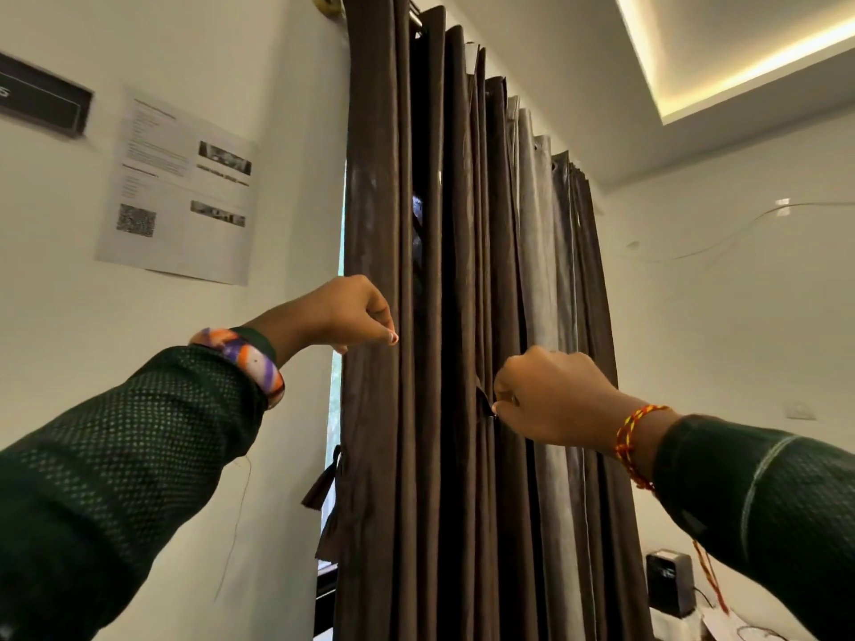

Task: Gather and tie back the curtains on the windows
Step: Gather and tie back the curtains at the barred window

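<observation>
The left hand (pixel 344 314) is curled, pinching a fold at the left edge of the curtain (pixel 444 316), while the right hand (pixel 550 400), also closed, pinches a small tab of fabric mid-curtain, and the dark brown curtain hangs bunched in pleats beside the wall (pixel 277 85).

Indoor room, office or institutional in feel rather than homely. White painted walls; a recessed ceiling cove with warm strip lighting (pixel 749 62). A printed white notice sheet with photos and a QR code (pixel 178 187) hangs beside a dark rectangular wall sign (pixel 44 101). Floor-length dark brown pleated curtains (pixel 462 270) hang over a window.
</observation>
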Action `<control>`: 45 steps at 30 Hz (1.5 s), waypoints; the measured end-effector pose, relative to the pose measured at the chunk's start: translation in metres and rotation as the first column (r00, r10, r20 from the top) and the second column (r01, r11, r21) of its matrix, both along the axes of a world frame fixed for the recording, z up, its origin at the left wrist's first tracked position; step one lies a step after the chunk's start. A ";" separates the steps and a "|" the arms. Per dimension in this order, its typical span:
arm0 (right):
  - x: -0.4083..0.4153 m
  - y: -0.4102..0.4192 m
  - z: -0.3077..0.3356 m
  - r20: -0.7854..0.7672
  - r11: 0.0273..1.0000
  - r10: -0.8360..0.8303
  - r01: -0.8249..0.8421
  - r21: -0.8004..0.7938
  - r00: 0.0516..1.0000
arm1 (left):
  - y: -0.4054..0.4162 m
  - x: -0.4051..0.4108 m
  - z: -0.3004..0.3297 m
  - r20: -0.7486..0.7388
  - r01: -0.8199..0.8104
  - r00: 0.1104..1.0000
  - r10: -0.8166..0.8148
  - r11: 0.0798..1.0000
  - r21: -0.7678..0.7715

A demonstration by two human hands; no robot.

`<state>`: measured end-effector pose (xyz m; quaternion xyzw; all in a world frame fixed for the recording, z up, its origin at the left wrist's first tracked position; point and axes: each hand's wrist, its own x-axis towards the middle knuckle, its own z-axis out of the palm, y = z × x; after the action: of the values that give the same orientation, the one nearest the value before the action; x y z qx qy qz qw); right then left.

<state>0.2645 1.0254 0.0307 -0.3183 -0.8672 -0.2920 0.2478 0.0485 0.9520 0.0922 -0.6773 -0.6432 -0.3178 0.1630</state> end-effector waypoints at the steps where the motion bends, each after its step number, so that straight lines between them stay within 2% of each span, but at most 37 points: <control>1: 0.002 0.008 -0.001 0.002 1.000 0.009 -0.009 0.006 1.000 | 0.007 0.000 0.001 -0.006 -0.015 1.000 0.015 1.000 -0.007; 4: 0.007 0.034 -0.002 0.000 0.999 0.041 -0.041 0.027 0.999 | 0.028 0.000 0.003 -0.003 -0.070 0.998 0.070 0.997 0.037; 10: 0.005 0.089 0.000 0.005 0.996 0.074 -0.075 0.054 0.997 | 0.079 0.002 0.010 0.063 -0.175 0.984 0.164 0.955 0.239; 16: -0.018 0.173 0.023 0.028 0.985 0.149 -0.151 0.083 0.988 | 0.167 -0.021 0.017 0.116 -0.467 0.881 0.458 0.806 0.365; 19: -0.029 0.218 0.033 0.008 0.982 0.171 -0.171 0.079 0.985 | 0.207 -0.022 0.023 0.210 -0.551 0.833 0.512 0.733 0.399; 21: -0.036 0.244 0.037 -0.011 0.980 0.193 -0.192 0.059 0.981 | 0.226 -0.022 0.028 0.216 -0.573 0.817 0.535 0.711 0.407; 28: -0.075 0.322 0.045 -0.059 0.963 0.268 -0.266 0.038 0.962 | 0.267 -0.033 0.053 0.077 -0.608 0.738 0.671 0.610 0.509; 32: -0.096 0.365 0.060 -0.175 0.944 0.329 -0.322 0.066 0.928 | 0.276 -0.037 0.064 0.028 -0.650 0.647 0.762 0.532 0.543; 34: -0.102 0.390 0.072 -0.266 0.926 0.375 -0.370 0.071 0.888 | 0.280 -0.036 0.072 0.029 -0.676 0.586 0.810 0.469 0.569; 38: -0.111 0.439 0.097 -0.431 0.845 0.475 -0.534 -0.020 0.767 | 0.291 -0.032 0.089 0.074 -0.737 0.486 0.871 0.363 0.570; 41: -0.119 0.469 0.112 -0.488 0.751 0.534 -0.652 -0.102 0.691 | 0.308 -0.020 0.095 -0.002 -0.738 0.356 0.934 0.282 0.613; 43: -0.124 0.487 0.117 -0.460 0.718 0.582 -0.689 -0.096 0.670 | 0.325 -0.005 0.098 -0.111 -0.675 0.303 0.947 0.295 0.676; 45: -0.129 0.503 0.120 -0.423 0.719 0.613 -0.693 -0.052 0.667 | 0.345 0.012 0.100 -0.218 -0.618 0.310 0.925 0.370 0.693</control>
<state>0.1358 1.5284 0.1508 -0.0582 -0.8844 -0.0238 0.4625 0.0605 1.2968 0.1924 -0.2544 -0.7050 -0.1174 0.6515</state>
